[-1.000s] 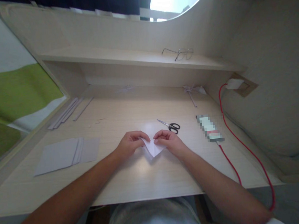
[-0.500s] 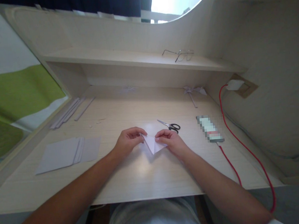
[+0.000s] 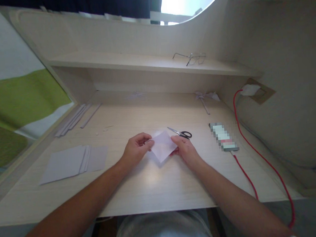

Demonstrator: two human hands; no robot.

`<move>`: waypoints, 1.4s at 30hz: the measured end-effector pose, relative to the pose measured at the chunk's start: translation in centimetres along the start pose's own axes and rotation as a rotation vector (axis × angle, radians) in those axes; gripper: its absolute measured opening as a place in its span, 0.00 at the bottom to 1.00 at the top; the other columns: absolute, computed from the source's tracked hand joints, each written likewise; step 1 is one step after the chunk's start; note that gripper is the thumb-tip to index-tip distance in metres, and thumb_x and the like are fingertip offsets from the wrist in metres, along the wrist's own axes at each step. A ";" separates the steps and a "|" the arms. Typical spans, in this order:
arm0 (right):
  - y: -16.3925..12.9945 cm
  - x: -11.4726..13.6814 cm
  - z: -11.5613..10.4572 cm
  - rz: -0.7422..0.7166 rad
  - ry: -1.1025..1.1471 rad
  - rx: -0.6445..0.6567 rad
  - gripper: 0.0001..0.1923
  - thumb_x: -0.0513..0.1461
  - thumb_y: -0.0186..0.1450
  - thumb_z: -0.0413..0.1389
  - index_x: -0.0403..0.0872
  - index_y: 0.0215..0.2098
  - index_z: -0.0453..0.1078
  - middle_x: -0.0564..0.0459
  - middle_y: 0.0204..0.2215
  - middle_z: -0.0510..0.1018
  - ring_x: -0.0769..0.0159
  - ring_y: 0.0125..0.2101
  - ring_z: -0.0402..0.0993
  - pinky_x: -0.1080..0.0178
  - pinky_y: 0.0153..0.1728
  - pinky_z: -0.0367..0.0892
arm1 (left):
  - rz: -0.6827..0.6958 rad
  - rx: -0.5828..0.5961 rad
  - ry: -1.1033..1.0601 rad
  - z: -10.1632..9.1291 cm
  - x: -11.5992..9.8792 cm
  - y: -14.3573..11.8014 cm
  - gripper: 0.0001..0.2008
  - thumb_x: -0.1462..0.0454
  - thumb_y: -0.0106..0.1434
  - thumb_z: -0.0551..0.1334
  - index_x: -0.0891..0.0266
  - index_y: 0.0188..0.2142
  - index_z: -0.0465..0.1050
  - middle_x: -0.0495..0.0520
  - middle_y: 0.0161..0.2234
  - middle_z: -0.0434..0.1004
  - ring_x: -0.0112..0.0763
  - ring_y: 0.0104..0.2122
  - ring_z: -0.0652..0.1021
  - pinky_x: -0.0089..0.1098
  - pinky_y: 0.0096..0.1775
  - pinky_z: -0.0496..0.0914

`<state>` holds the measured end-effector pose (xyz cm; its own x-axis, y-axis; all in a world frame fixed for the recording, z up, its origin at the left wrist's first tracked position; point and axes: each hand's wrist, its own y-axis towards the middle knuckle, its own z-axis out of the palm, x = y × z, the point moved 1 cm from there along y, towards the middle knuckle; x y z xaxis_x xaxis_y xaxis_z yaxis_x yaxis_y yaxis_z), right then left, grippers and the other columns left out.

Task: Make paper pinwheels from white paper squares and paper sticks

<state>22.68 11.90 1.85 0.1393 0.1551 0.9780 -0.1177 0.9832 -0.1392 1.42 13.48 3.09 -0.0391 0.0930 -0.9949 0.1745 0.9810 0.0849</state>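
A small white folded sheet of paper (image 3: 163, 147) is lifted slightly off the light wooden desk (image 3: 141, 185), showing a diamond-shaped face. My left hand (image 3: 135, 149) pinches its left corner. On the other side, my right hand (image 3: 185, 150) grips the right corner, fingers partly under the paper. Both hands sit near the middle of the desk, just in front of a pair of black-handled scissors (image 3: 181, 133).
A stack of white paper sheets (image 3: 74, 162) lies at the left, with several paper strips (image 3: 74, 118) behind it. A phone (image 3: 223, 138) on a red cable (image 3: 262, 161) lies at the right. Glasses (image 3: 191, 58) rest on the shelf. A folded paper piece (image 3: 205, 96) sits at the back.
The paper has been opened and raised from a downward-pointing triangle into a wider diamond face. My right hand has slid to its right corner.
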 end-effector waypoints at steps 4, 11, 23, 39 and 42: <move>-0.1 0.0 0.0 -0.072 -0.109 -0.069 0.17 0.48 0.52 0.70 0.46 0.32 0.75 0.53 0.27 0.80 0.65 0.27 0.74 0.63 0.29 0.70 | -0.013 0.009 0.029 0.0 -0.2 0.0 0.11 0.59 0.56 0.70 0.63 0.33 0.75 0.46 0.24 0.73 0.26 0.25 0.72 0.27 0.29 0.64; -0.3 -0.2 0.4 -0.113 -0.097 -0.091 0.18 0.45 0.52 0.69 0.49 0.37 0.72 0.54 0.28 0.81 0.63 0.27 0.75 0.61 0.30 0.70 | -0.014 0.021 0.095 0.3 -0.5 -0.4 0.09 0.60 0.55 0.69 0.62 0.32 0.73 0.45 0.23 0.71 0.26 0.24 0.72 0.27 0.28 0.63; -0.7 0.6 0.5 -0.129 -0.192 0.107 0.12 0.45 0.54 0.69 0.48 0.32 0.76 0.54 0.29 0.80 0.63 0.29 0.73 0.60 0.34 0.68 | -0.055 0.142 -0.023 -0.7 0.0 0.3 0.15 0.58 0.52 0.73 0.63 0.37 0.78 0.49 0.29 0.77 0.29 0.28 0.75 0.29 0.32 0.67; -0.4 4.0 0.3 -0.228 -0.531 0.255 0.05 0.38 0.59 0.61 0.48 0.34 0.78 0.57 0.25 0.73 0.70 0.23 0.61 0.65 0.25 0.55 | 0.168 0.435 0.487 -1.5 -3.6 1.5 0.06 0.64 0.60 0.65 0.60 0.34 0.83 0.51 0.30 0.82 0.31 0.29 0.77 0.27 0.31 0.67; -0.7 4.2 0.5 -0.318 -0.536 0.198 0.06 0.38 0.62 0.62 0.49 0.38 0.79 0.56 0.28 0.75 0.68 0.26 0.65 0.64 0.28 0.59 | 0.224 0.474 0.632 -0.7 -4.8 0.8 0.08 0.63 0.62 0.63 0.60 0.32 0.82 0.51 0.26 0.80 0.31 0.27 0.76 0.28 0.29 0.63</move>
<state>22.91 11.81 6.13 -0.3066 -0.2604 0.9155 -0.3380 0.9289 0.1510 1.11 13.95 8.01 -0.4760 0.4958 -0.7264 0.6357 0.7647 0.1053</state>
